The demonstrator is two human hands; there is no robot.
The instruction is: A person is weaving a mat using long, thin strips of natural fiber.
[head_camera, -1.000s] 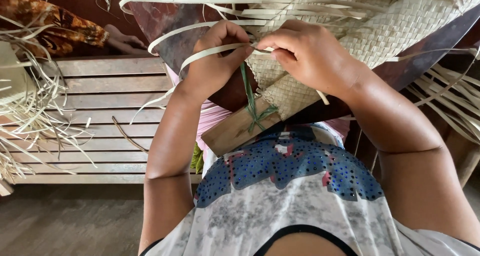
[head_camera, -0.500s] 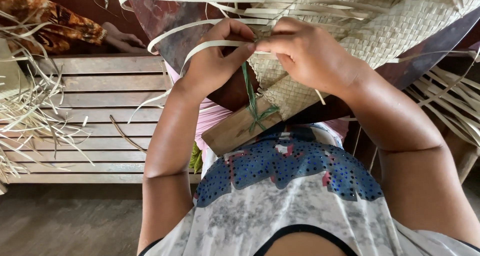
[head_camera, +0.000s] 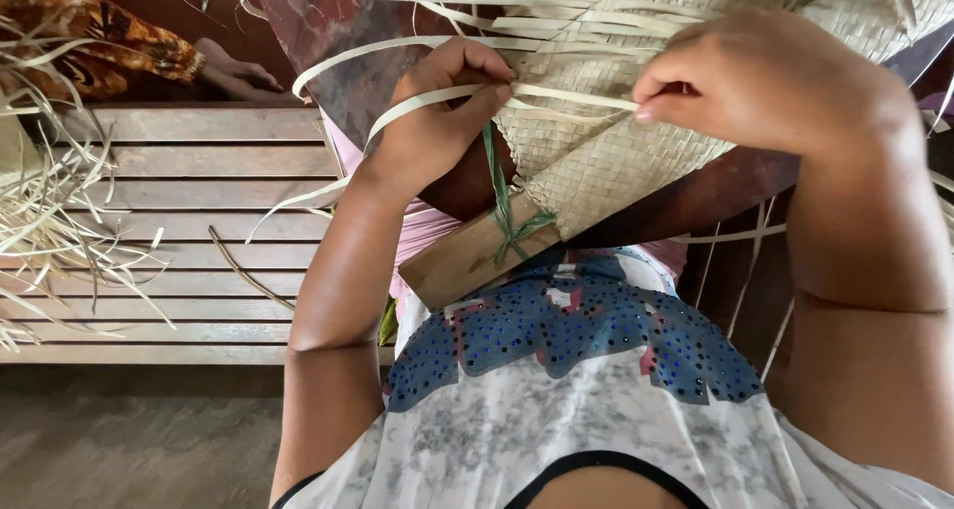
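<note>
A pale woven mat (head_camera: 636, 161) of flat straw strips lies across my lap, its loose strip ends running off to the upper left. My left hand (head_camera: 442, 111) pinches one loose straw strip (head_camera: 397, 116) at the mat's edge. My right hand (head_camera: 765, 82) pinches the same strip further right, stretched taut between both hands. A wooden block (head_camera: 462, 260) tied with green cord (head_camera: 505, 216) sits under the mat's lower corner, against my patterned shirt.
A slatted wooden bench (head_camera: 199, 221) stretches to my left, with a heap of loose straw strips (head_camera: 50, 201) on its left end. Another person's hand (head_camera: 234, 72) and patterned sleeve rest at its far side. Grey floor lies below.
My right hand has drawn away to the right, pulling the strip taut across the mat. My left hand has stayed at the mat's edge.
</note>
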